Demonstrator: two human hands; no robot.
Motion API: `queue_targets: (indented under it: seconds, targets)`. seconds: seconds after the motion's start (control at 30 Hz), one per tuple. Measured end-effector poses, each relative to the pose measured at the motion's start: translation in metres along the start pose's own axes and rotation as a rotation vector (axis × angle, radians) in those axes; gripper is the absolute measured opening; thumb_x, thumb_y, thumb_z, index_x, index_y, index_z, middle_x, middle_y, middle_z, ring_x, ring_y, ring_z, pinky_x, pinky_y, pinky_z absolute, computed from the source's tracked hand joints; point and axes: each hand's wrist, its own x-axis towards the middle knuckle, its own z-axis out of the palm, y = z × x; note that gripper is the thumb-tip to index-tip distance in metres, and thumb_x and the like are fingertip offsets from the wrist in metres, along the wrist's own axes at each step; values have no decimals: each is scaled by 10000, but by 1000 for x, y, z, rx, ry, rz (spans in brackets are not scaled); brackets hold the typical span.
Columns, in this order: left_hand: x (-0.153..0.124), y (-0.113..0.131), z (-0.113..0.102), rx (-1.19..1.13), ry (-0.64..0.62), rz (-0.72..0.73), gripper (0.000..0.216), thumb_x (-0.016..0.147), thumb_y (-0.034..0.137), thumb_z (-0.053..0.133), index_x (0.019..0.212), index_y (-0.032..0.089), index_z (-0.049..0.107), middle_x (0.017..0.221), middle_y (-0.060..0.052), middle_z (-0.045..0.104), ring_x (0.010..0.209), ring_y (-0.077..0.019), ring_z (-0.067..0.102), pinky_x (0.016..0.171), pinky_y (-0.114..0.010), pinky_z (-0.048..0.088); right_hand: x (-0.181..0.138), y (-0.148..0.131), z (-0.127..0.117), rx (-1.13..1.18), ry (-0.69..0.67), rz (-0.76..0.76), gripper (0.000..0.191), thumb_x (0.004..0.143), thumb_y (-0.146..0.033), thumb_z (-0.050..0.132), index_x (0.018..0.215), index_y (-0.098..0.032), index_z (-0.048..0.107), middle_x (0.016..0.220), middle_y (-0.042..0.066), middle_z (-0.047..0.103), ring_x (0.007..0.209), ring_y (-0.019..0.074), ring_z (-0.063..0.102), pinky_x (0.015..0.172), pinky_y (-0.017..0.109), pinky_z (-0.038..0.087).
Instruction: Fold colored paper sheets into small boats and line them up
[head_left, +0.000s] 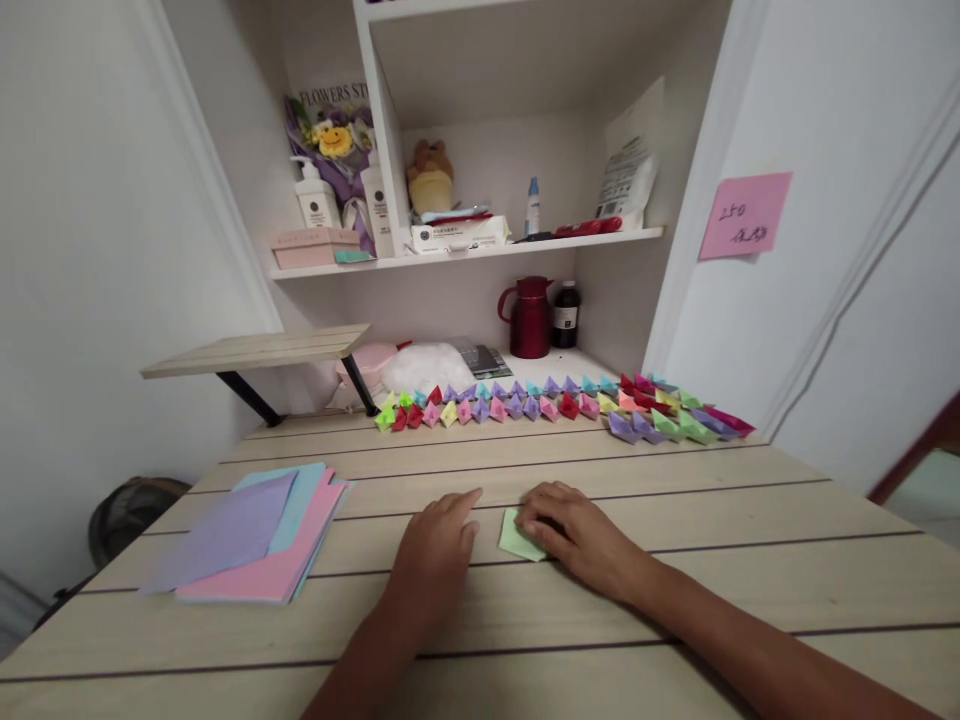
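Note:
A small folded piece of light green paper (517,538) lies on the wooden table. My right hand (566,525) grips its right part, with the fingers curled over it and the thumb along its edge; the fingers hide that side of the paper. Just left of it, my left hand (439,540) is open and holds nothing, its index finger stretched forward and its thumb apart. A gap separates it from the green paper. Further back stand rows of small folded paper boats (514,405) in many colours, with larger ones (675,422) at the right end.
On the left lies a stack of coloured paper sheets (255,540), purple on top. A small raised wooden shelf (262,350) with black legs stands at the back left. Behind the boats are a red jug (530,318), a dark bottle (566,315) and a white bag (427,368).

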Motion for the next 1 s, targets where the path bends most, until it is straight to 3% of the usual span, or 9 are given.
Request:
queue_targets:
  seconds: [0.07,0.17,0.23,0.4,0.53,0.6,0.73,0.8,1.0]
  targets:
    - [11,7,1,-48,1,40,438,891,210,401,1308,220,532,1280,-63,602,1164,-200,540,990,-349,415,1,4,-1,20,-20,3,191,908,-375,526,923,-219,635,932,33,650,895,192,579,836,351,419]
    - [27,11,4,-124,-70,165,392,907,236,399,1251,237,587,1232,-56,625,1119,-181,561,972,-314,422,-2,8,0,-42,-21,-20,467,702,-551,714,1019,-222,618,1015,59,625,957,246,557,857,394,409]
    - [33,9,7,-144,-144,230,360,923,253,388,1183,261,638,1189,-45,646,1103,-177,559,976,-320,410,-3,9,1,-95,-24,-39,540,645,-538,759,1056,-220,609,1048,71,612,975,263,545,860,406,409]
    - [33,-6,17,-135,-173,231,338,942,392,408,1211,337,605,1341,-18,560,1246,-194,449,1069,-422,286,-4,6,5,-230,-18,-112,260,809,-272,611,1061,-213,631,1014,79,631,948,242,551,843,383,428]
    - [28,-12,25,-165,-160,271,478,790,477,646,1239,332,579,1378,-29,528,1274,-214,431,1097,-422,251,-1,6,5,-195,49,-82,205,858,-191,508,993,-215,661,963,75,669,905,215,582,818,355,449]
    - [29,-9,31,-211,-101,221,518,688,416,758,1179,320,622,1349,-33,555,1253,-231,455,1091,-432,265,2,9,5,-56,108,7,195,882,-210,480,936,-213,668,911,59,686,847,192,599,782,324,462]
    - [36,2,39,-537,58,23,143,696,210,722,835,246,728,1134,-32,681,1090,-212,581,1013,-382,385,8,18,6,324,169,250,249,881,-382,511,786,-190,637,683,-1,618,638,151,541,595,257,432]
    - [38,6,39,-796,99,-63,42,709,200,684,734,202,718,1042,-55,708,1002,-206,623,931,-332,449,10,21,8,488,170,324,313,850,-468,544,744,-180,604,621,-27,552,585,134,487,535,240,384]
    - [34,9,34,-1261,31,-243,249,711,335,703,833,118,703,782,-55,713,746,-171,624,739,-272,463,8,8,5,694,22,317,379,853,-523,548,749,-163,607,648,-17,589,581,120,485,559,235,378]
